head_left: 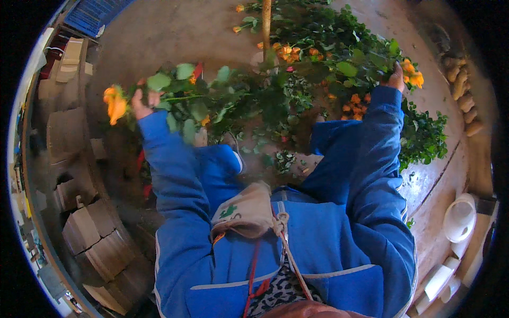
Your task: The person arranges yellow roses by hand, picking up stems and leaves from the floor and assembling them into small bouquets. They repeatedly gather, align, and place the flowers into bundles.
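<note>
Blue-sleeved L grip (142,107), R grip (394,79) fwd, wide apart, w/ roses (116,106).

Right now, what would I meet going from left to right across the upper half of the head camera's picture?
Orange rose, left hand, upright yellowish pole, right hand, cluster of orange flowers, row of brown lumps.

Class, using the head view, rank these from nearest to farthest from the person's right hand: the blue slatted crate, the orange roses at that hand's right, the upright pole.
From the right hand:
1. Orange roses: immediately to its right.
2. Upright pole: to its left, near the top middle.
3. Blue slatted crate: far upper left.
</note>
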